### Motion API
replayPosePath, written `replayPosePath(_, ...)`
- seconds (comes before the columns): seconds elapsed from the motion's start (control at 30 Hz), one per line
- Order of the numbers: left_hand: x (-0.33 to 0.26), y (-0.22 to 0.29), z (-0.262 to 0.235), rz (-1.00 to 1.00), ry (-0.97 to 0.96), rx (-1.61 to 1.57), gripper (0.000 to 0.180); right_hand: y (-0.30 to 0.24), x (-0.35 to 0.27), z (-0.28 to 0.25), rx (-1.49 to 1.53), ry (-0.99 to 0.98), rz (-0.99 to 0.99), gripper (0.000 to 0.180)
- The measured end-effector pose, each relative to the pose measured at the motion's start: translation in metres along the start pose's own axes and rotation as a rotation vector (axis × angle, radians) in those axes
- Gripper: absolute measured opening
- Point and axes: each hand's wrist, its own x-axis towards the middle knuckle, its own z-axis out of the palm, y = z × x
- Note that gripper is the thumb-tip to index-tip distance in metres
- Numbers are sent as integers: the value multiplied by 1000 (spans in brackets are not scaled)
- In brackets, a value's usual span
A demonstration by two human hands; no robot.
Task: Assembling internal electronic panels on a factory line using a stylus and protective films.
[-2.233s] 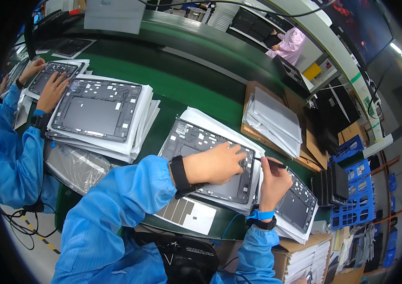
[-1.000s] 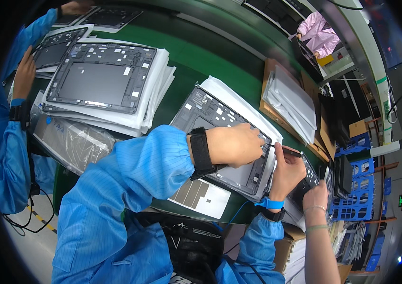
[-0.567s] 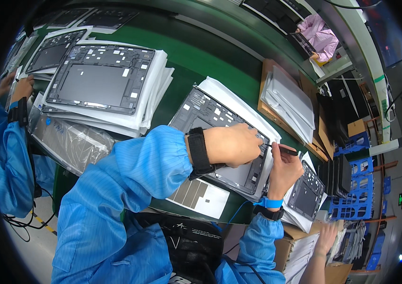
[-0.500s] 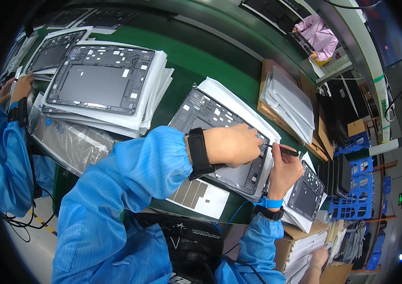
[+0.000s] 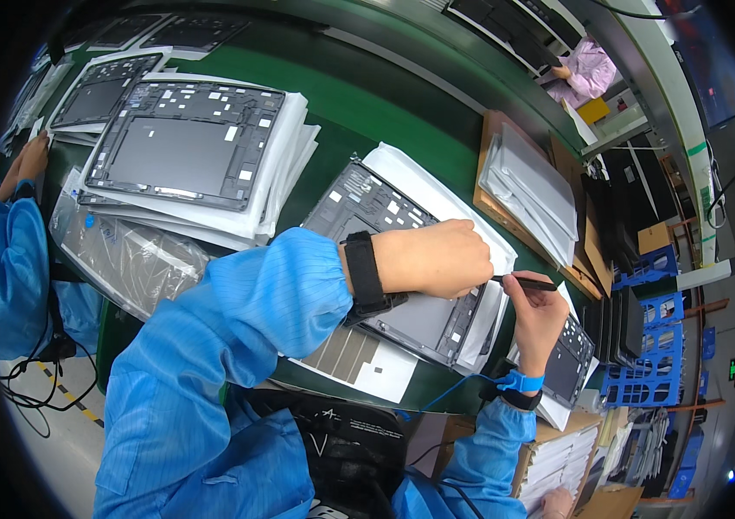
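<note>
1. While a stack of dark tablet back covers (image 5: 186, 151) sits far left, the left hand (image 5: 432, 258) rests curled, knuckles up, on the open tablet chassis (image 5: 398, 251) at centre.
2. Just right, the right hand (image 5: 539, 318) pinches a black stylus-like tool (image 5: 523, 281), tip towards the chassis edge.

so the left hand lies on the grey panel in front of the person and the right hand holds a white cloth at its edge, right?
Not quite: in the head view the right hand holds a thin dark tool, not a white cloth. The left hand does lie on the grey panel.
</note>
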Motion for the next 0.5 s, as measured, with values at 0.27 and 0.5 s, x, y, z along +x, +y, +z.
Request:
replayPosePath(0.27,0,-12,20,21,217,34,30,11,1,-1,8,-6,0,18)
replayPosePath(0.5,-1,-13,19,28,232,-6,31,19,-1,2,57,31,-16,17)
